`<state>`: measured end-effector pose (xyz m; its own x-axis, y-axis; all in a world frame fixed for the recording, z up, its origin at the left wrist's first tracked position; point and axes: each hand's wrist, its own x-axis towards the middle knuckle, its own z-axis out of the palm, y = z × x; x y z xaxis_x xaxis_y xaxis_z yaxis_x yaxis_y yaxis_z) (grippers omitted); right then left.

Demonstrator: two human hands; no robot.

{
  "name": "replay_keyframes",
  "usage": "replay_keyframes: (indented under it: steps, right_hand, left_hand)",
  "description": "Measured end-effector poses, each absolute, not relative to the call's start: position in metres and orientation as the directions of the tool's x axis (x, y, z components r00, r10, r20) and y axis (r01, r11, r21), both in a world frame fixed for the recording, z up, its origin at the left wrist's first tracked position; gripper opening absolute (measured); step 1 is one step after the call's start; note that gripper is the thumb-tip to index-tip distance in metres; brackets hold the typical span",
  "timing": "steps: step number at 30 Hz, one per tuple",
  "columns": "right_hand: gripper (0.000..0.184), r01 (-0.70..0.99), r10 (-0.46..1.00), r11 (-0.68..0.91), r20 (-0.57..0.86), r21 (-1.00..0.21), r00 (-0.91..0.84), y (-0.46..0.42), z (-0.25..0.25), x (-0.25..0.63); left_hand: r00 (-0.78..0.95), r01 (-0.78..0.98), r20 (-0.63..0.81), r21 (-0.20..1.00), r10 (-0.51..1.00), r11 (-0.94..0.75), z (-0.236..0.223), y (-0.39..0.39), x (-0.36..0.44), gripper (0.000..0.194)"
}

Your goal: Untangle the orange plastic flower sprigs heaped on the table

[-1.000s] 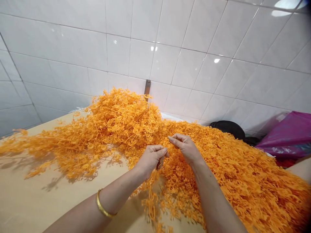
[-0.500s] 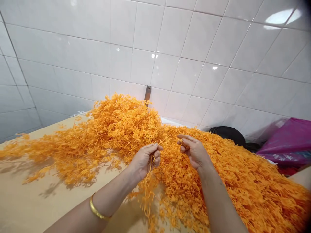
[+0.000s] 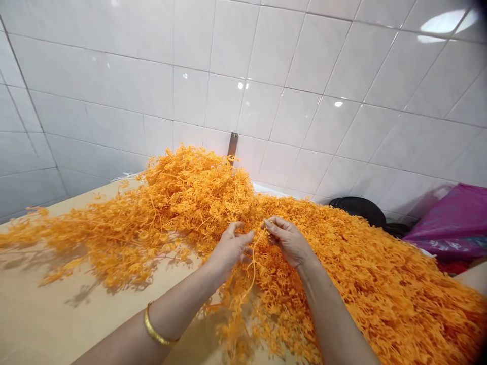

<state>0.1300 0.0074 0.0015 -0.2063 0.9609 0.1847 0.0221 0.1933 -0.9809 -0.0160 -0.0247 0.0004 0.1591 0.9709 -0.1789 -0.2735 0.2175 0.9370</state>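
Observation:
A big heap of orange plastic sprigs [image 3: 190, 203] covers much of a pale wooden table [image 3: 45, 314] and runs off to the right. My left hand [image 3: 230, 251], a gold bangle on its wrist, hovers over the heap's near edge with its fingers loosely curled around hanging orange strands [image 3: 249, 276]. My right hand [image 3: 287, 241] sits close beside it, thumb and fingers pinched on the top of one thin orange sprig. The two hands nearly touch at the fingertips.
White tiled walls [image 3: 266, 76] stand right behind the table, with a small metal bracket [image 3: 232, 143] above the heap. At the right lie a dark round object [image 3: 357, 208] and a magenta plastic bag [image 3: 452, 218]. Bare tabletop shows at the near left.
My hands were together, drew apart half a second ago, and have come together again. A long strand now hangs between them.

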Motion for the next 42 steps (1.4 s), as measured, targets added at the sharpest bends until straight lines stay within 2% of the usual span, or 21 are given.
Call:
replay_keyframes:
  steps: [2,4,7,12,19,22,24,26,29,33,36,40,42]
  right_hand:
    - [0.030,0.147,0.951,0.261,0.228,-0.954,-0.208,0.007,0.000,0.128]
    - [0.031,0.250,0.936,0.324,0.270,-0.912,-0.227,0.005,0.000,0.124]
    - [0.032,0.302,0.919,0.379,0.317,-0.875,-0.234,0.004,-0.001,0.119]
    - [0.037,0.180,0.946,0.322,0.325,-0.930,-0.015,0.005,-0.004,0.111]
    - [0.036,0.087,0.936,0.296,0.307,-0.951,0.174,0.004,-0.007,0.093]
    - [0.034,0.057,0.909,0.300,0.303,-0.952,0.285,0.010,-0.004,0.107]
    - [0.032,-0.027,0.876,0.272,0.236,-0.962,0.420,0.014,0.002,0.128]
    - [0.031,-0.065,0.858,0.260,0.199,-0.964,0.473,0.015,0.011,0.149]
    - [0.025,-0.052,0.905,0.238,0.201,-0.970,0.375,0.009,0.024,0.164]
    - [0.033,0.008,0.989,0.140,0.140,-0.990,0.045,0.000,0.027,0.155]
    - [0.032,0.019,0.979,0.080,0.075,-0.997,-0.191,-0.001,0.019,0.145]
    - [0.033,0.096,0.946,0.036,0.003,-0.995,-0.325,0.000,0.007,0.131]
    - [0.028,0.089,0.937,0.071,0.036,-0.994,-0.347,0.001,0.002,0.124]
  left_hand:
    - [0.172,-0.220,-0.144,0.959,0.975,0.180,0.002,-0.026,-0.016,0.045]
    - [0.249,-0.172,-0.093,0.975,0.964,0.138,0.001,-0.027,-0.014,0.034]
    - [0.301,-0.155,-0.036,0.984,0.953,0.086,-0.006,-0.027,-0.010,0.022]
    - [0.276,-0.216,0.042,0.976,0.960,0.020,-0.009,-0.026,-0.008,0.025]
    - [0.349,-0.378,0.029,0.919,0.936,0.113,-0.005,-0.026,-0.012,0.023]
    - [0.384,-0.361,0.035,0.925,0.923,0.116,0.000,-0.033,-0.011,0.021]
    - [0.434,-0.319,0.060,0.943,0.899,0.091,0.004,-0.038,-0.011,0.021]
    - [0.441,-0.297,0.065,0.952,0.895,0.077,0.005,-0.040,-0.011,0.020]
    - [0.317,-0.320,0.010,0.942,0.948,0.097,0.000,-0.034,-0.012,0.018]
    - [0.240,-0.346,-0.016,0.933,0.971,0.101,-0.008,-0.023,-0.013,0.016]
    - [0.228,-0.359,-0.036,0.926,0.973,0.119,-0.009,-0.021,-0.013,0.015]
    - [0.241,-0.374,-0.039,0.919,0.970,0.129,-0.007,-0.026,-0.011,0.014]
    - [0.253,-0.352,-0.049,0.926,0.966,0.139,-0.007,-0.029,-0.010,0.014]
